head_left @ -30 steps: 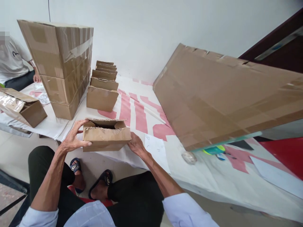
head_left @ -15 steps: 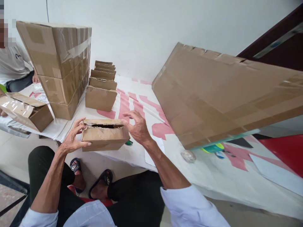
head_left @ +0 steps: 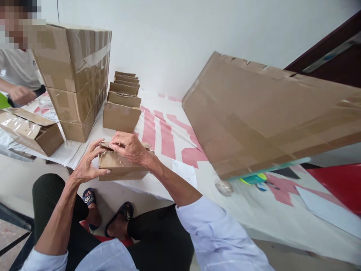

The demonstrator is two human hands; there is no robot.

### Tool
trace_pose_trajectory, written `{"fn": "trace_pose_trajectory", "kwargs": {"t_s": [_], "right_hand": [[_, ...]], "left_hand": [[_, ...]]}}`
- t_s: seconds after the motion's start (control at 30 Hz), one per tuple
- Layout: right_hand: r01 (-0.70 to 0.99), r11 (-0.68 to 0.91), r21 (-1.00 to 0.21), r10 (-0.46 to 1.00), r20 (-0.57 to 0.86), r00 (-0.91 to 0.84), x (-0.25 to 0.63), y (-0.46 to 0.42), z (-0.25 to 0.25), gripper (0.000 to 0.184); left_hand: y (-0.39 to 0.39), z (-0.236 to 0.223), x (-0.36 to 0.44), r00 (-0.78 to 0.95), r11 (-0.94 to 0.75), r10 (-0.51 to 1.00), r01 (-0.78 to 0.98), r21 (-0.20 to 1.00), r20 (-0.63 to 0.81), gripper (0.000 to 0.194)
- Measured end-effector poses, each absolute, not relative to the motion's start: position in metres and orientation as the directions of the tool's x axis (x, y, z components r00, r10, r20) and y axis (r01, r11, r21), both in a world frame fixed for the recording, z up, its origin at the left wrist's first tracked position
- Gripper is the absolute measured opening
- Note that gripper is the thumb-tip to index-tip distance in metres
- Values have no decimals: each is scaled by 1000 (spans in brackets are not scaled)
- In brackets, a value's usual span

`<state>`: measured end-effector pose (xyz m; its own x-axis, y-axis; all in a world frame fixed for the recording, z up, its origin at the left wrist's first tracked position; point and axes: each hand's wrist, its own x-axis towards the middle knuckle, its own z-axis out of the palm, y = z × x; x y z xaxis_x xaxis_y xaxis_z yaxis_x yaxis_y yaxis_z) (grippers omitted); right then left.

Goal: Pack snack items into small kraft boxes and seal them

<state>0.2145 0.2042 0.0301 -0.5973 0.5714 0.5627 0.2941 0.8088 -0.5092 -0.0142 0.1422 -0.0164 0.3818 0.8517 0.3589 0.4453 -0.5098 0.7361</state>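
A small brown cardboard box (head_left: pixel 121 174) rests at the table's front edge, a ragged slit running between its top flaps. Wrapped around its left end is my left hand (head_left: pixel 87 165), thumb on the near side and fingers on the far side. My right hand (head_left: pixel 130 148) reaches across the top, its fingers curled in a pinch at the torn flap edge near the left end. The hand covers much of the slit, and what lies inside the box is hidden.
Taped cartons (head_left: pixel 81 75) are stacked at the left, beside a row of open small boxes (head_left: pixel 121 116). Another box (head_left: pixel 34 131) lies far left, near a co-worker's hand (head_left: pixel 22 95). A large cardboard piece (head_left: pixel 267 120) stands right, behind a tape roll (head_left: pixel 224 188).
My right hand has moved left from the box's right end to the torn flap edge, its fingers closing there. My left hand keeps its hold. The co-worker's hand has come into view.
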Motion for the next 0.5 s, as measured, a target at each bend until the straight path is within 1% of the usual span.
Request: {"fn": "trace_pose_trajectory", "kwargs": {"t_s": [0.07,0.17,0.27,0.33,0.37,0.43,0.5], "right_hand": [[304,762,-572,628,539,-561,211,202,33,22],[361,697,-620,702,485,-522,203,198,39,17],[433,635,-640,766,449,-459,193,202,44,22],[459,559,-691,827,418,-376,189,211,44,23],[455,508,-731,860,395,-324,188,217,43,23],[351,413,-840,908,352,-226,189,227,41,25],[133,329,-935,937,306,-169,192,234,39,25]], "left_hand": [[144,-16,-14,404,-556,825,449,700,396,59],[146,-13,-15,429,-599,797,465,652,426,59],[153,-12,-16,411,-625,780,498,601,472,53],[160,-12,-18,398,-619,785,535,575,475,52],[164,-12,-19,398,-616,787,546,567,472,47],[171,-13,-22,414,-619,785,559,552,461,41],[174,-15,-24,423,-620,784,571,538,455,42]]}}
